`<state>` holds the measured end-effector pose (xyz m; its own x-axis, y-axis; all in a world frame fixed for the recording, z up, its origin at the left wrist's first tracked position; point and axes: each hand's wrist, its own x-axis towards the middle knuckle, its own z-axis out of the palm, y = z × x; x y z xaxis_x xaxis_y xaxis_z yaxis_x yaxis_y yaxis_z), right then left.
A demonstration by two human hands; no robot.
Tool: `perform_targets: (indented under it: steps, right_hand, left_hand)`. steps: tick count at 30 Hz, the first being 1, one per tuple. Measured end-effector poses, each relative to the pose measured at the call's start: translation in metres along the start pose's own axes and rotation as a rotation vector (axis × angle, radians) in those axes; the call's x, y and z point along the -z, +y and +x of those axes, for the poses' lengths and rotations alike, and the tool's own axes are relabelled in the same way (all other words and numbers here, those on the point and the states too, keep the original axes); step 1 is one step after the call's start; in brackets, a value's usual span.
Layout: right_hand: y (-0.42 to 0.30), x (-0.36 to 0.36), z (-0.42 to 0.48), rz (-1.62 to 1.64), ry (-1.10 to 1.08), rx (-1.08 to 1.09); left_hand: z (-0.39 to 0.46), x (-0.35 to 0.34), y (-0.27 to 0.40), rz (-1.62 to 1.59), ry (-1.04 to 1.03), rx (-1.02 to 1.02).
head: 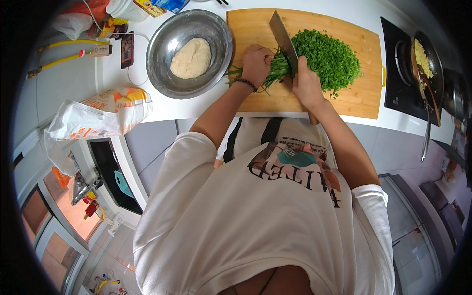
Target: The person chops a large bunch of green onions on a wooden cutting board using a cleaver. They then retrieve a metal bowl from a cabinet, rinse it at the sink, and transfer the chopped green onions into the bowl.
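Observation:
On the wooden cutting board [265, 103], my left hand [257, 65] grips a bunch of uncut green chives [279, 68], fingers curled near the blade. A wide cleaver [284, 35] is held by its wooden handle in my right hand [308, 84]. Its blade stands on edge against the cut end of the bunch. Just right of the blade spreads a large heap of finely chopped chives [324, 59]. Loose ends of the bunch poke out left past my wrist toward the bowl. My palm hides part of the handle.
Left of the board stands a metal bowl [155, 66] holding a dough lump [191, 58]. Beyond it are a phone [127, 50] with a cable and a printed flour-like bag [107, 110]. At right, a frying pan [437, 62] with yellow crumbled food sits on a black cooktop [394, 88].

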<state>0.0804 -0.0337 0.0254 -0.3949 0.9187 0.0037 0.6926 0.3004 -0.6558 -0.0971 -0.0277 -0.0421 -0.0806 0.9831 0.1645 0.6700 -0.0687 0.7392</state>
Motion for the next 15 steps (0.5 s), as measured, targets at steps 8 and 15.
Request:
perform_targets:
  steps: [8,15]
  right_hand:
    - [-0.001,0.003,0.0,0.015,0.004,-0.006]
    - [0.0,0.001,0.0,-0.003,-0.017,-0.037]
  left_hand:
    - [0.005,0.011,0.017,-0.078,0.105,-0.053]
    - [0.002,0.009,0.014,-0.228,0.049,0.149]
